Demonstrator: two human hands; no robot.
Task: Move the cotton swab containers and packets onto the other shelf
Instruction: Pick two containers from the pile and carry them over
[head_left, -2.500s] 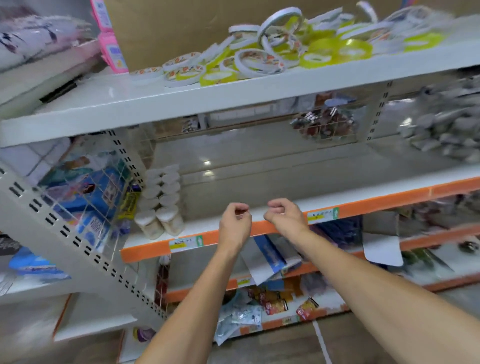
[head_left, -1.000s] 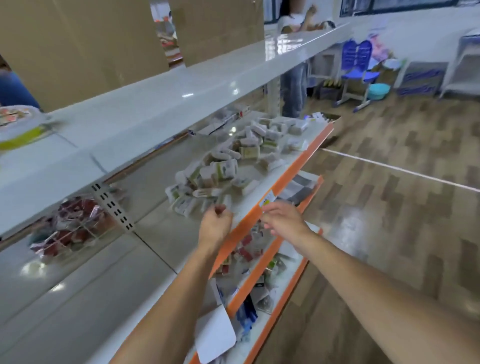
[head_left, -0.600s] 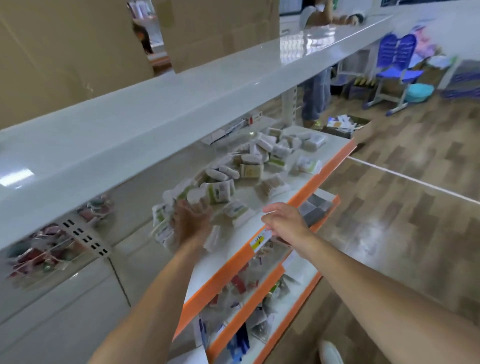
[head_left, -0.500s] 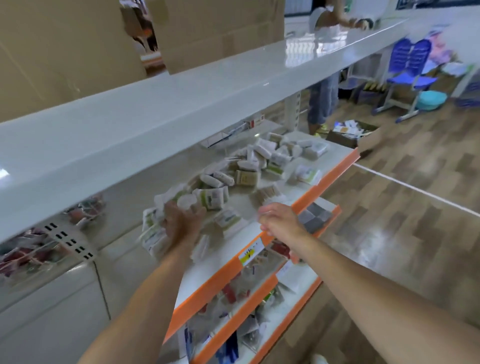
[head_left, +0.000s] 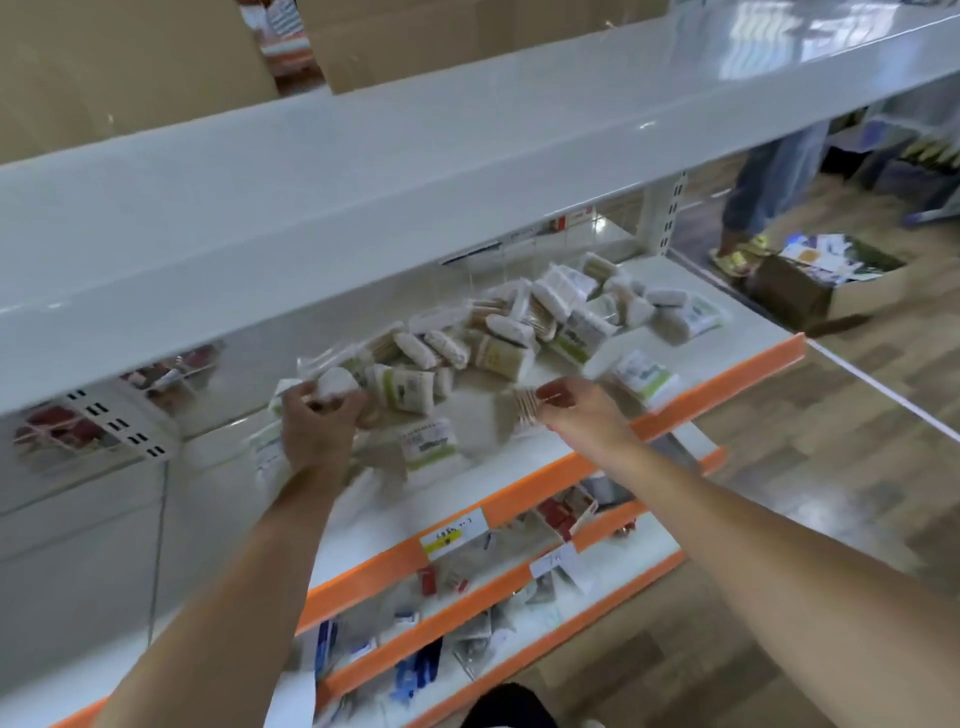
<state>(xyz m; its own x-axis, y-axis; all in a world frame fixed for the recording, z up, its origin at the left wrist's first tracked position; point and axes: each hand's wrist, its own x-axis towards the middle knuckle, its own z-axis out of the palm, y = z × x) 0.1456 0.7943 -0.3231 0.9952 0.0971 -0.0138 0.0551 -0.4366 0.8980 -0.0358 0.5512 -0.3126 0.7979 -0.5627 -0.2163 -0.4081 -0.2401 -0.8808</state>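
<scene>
The shelf (head_left: 519, 457) in front of me is white with an orange front edge and a yellow-and-white price tag (head_left: 453, 532). The cotton swab packets (head_left: 519, 322) piled on it are clear, with white tips, tan sticks and green-and-white labels. Far right, the floor (head_left: 857, 467) is brown wood-patterned.
</scene>
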